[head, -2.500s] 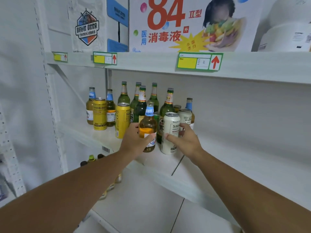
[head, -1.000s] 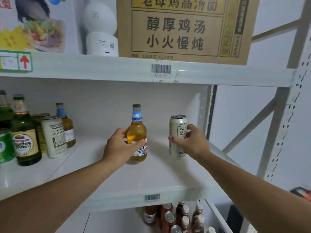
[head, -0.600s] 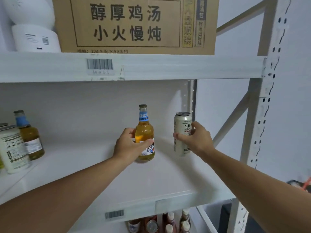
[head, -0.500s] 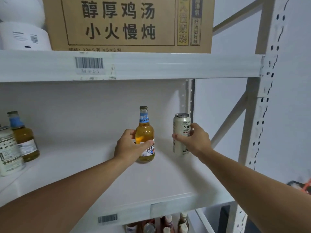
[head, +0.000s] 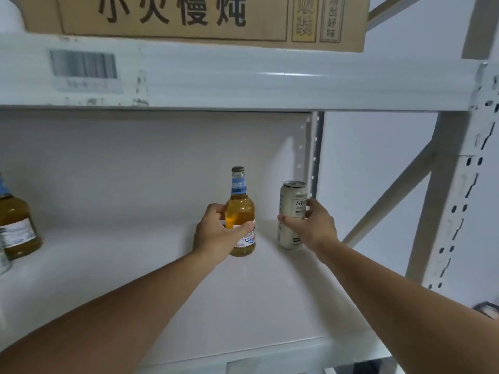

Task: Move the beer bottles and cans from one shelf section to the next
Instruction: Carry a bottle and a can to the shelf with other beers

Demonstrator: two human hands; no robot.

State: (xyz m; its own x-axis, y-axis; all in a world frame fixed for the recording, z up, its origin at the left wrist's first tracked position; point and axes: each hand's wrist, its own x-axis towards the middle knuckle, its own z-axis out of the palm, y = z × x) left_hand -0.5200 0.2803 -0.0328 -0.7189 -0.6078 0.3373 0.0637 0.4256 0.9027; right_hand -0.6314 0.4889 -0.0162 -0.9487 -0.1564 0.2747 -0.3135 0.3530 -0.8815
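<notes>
An amber beer bottle (head: 240, 211) with a blue neck label stands upright deep on the white shelf (head: 167, 279), and my left hand (head: 216, 233) is wrapped around its lower body. Just to its right is a white beer can (head: 291, 211), upright near the rear corner post, gripped by my right hand (head: 310, 225) from the right side. Whether bottle and can touch the shelf board I cannot tell. Another amber bottle (head: 14, 225) stands at the far left edge.
A brown cardboard box (head: 194, 20) sits on the upper shelf, whose front beam (head: 243, 79) carries a barcode label. Perforated uprights (head: 459, 198) and a diagonal brace (head: 391, 195) frame the right end. A rear post (head: 314, 157) stands behind the can.
My hands carried the bottle and the can from the crowded left section to the right section, and both items have moved deeper toward the back right corner. The view has shifted right and closer.
</notes>
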